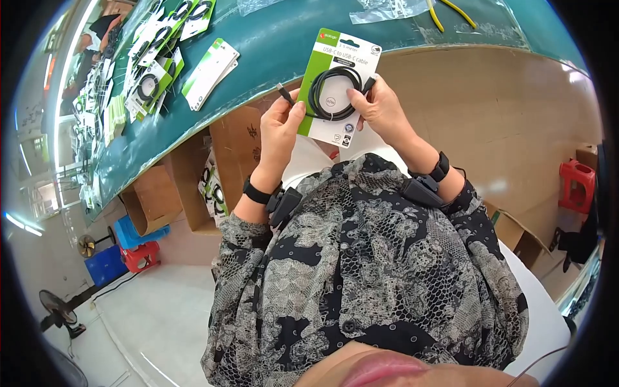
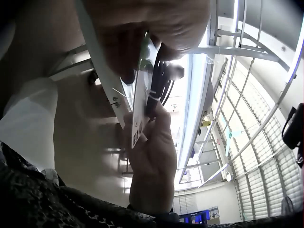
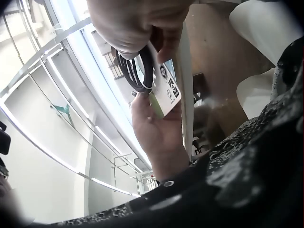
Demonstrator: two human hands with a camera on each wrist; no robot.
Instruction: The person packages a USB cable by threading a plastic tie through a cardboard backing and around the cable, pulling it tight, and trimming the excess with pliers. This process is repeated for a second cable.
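Observation:
A white and green cardboard backing card [image 1: 309, 126] is held up in front of the body, printed "USB-C to USB-C cable". On its front lies a coiled black USB-C cable [image 1: 314, 92], bound with a thin white tie [image 2: 153, 95]. My left hand [image 1: 281, 132] pinches the card's left edge, thumb in front, one cable plug [image 1: 284, 92] sticking out above it. At the right edge my right hand [image 1: 385, 115] grips card and coil, its thumb on the cable and the other plug [image 1: 369, 82] by its fingers. Fingers behind the card are hidden in the head view.
Beyond the hands runs a green-topped table [image 1: 258, 71]. On it lie a stack of blank-looking cards [image 1: 209, 74], many carded cables [image 1: 148, 84], clear plastic bags [image 1: 390, 11] and yellow-handled pliers [image 1: 459, 13]. Cardboard boxes [image 1: 152, 198] stand below the table edge at left.

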